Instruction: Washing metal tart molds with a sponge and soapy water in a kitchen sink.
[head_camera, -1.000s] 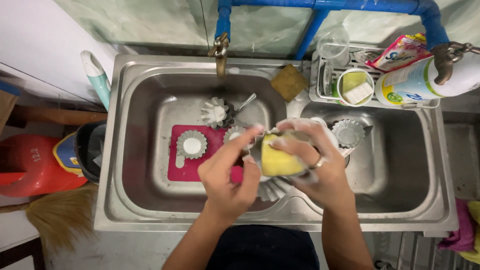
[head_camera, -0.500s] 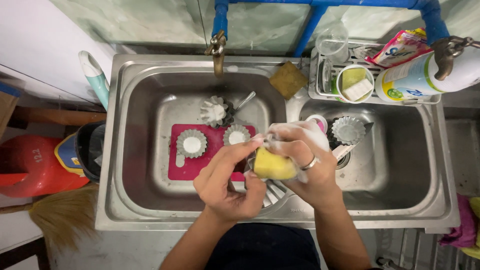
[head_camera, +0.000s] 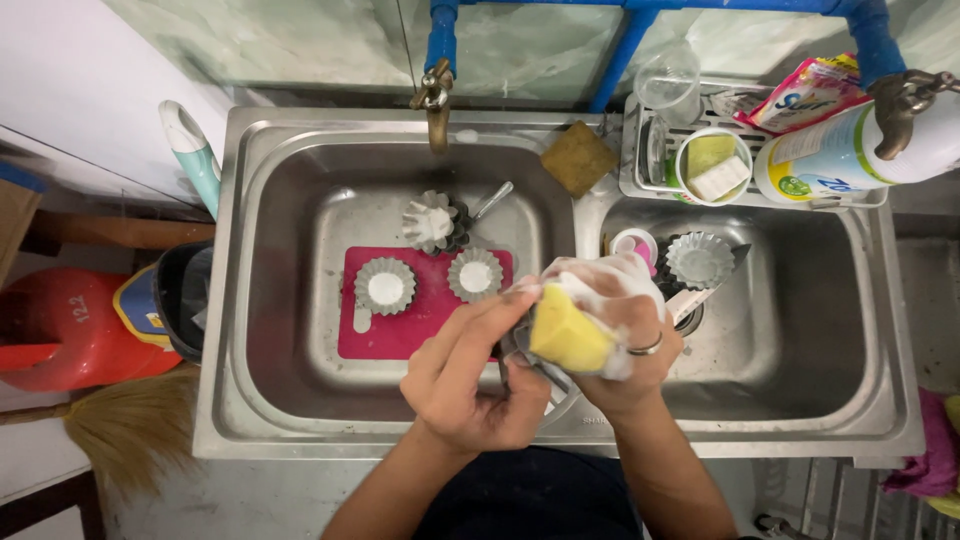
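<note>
Soapy yellow sponge (head_camera: 567, 335) against metal mould (head_camera: 527, 372)

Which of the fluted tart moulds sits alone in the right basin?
The empty silver mould beside the drain; the other loose ones lie in the left basin, two on the red mat.

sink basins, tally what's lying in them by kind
fluted tart moulds: 4
red cutting board: 1
pink and white cup: 1
utensil handle: 1
total: 7
Not counted: the yellow sponge in the right hand and the partly hidden metal piece gripped by the left hand.
</note>
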